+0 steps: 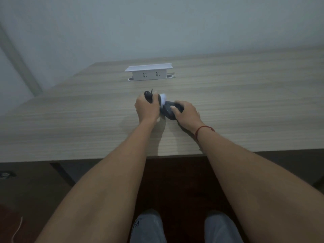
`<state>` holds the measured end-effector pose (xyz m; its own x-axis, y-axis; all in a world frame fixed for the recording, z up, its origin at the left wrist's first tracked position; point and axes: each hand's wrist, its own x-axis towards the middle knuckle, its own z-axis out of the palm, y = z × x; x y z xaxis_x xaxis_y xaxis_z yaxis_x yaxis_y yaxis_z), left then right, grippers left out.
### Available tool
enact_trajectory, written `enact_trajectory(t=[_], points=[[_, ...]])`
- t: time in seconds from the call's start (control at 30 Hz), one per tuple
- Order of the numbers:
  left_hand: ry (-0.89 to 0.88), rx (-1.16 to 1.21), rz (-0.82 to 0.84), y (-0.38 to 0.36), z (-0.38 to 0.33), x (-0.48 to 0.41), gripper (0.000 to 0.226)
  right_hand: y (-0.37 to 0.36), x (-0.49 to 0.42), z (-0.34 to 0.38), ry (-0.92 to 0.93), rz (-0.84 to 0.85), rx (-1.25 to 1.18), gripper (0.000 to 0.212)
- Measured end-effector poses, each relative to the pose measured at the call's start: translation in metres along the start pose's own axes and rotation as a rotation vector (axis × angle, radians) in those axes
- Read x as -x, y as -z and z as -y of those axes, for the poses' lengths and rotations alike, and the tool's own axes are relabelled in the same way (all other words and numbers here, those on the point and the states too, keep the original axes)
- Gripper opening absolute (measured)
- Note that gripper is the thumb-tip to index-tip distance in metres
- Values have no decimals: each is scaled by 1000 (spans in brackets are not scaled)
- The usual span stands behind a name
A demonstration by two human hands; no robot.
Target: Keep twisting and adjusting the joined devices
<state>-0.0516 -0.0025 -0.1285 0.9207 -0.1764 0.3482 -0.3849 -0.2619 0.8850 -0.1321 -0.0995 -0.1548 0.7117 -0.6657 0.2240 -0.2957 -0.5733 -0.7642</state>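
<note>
Both my hands meet at the middle of a wooden table (70, 123). My left hand (146, 109) grips a small black object (148, 97) with a thin black stalk sticking up from it. A white blurred piece (163, 99) shows just right of it, between the hands. My right hand (187, 114) grips a dark rounded object (169, 111) that lies on the table, with my fingers curled over its top. The two dark objects sit close together; whether they are joined is unclear.
A white pop-up socket box (149, 71) with two outlets stands raised from the table farther back. A pale wall rises behind. The table's near edge (105, 157) runs under my forearms, with grey trouser legs (149, 228) and a dark floor below.
</note>
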Motion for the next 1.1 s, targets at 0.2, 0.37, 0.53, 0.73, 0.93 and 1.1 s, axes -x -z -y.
enact_trajectory(t=[0.2,0.37,0.53,0.73,0.93,1.1], points=[[46,-190,91,4,-2,-9,39,-1,-1,-1,20,-10,35,43],[87,-108,115,14,8,-8,37,-3,1,1,8,-28,80,47],[31,-190,130,16,14,-8,38,-2,4,1,11,12,96,74],[35,-95,31,17,7,-14,40,3,-2,-1,-61,48,-99,62],[-57,-60,199,12,2,-4,31,6,-1,-4,-14,67,-70,60],[-48,-230,160,20,5,-11,34,4,-1,-2,-21,52,-81,54]])
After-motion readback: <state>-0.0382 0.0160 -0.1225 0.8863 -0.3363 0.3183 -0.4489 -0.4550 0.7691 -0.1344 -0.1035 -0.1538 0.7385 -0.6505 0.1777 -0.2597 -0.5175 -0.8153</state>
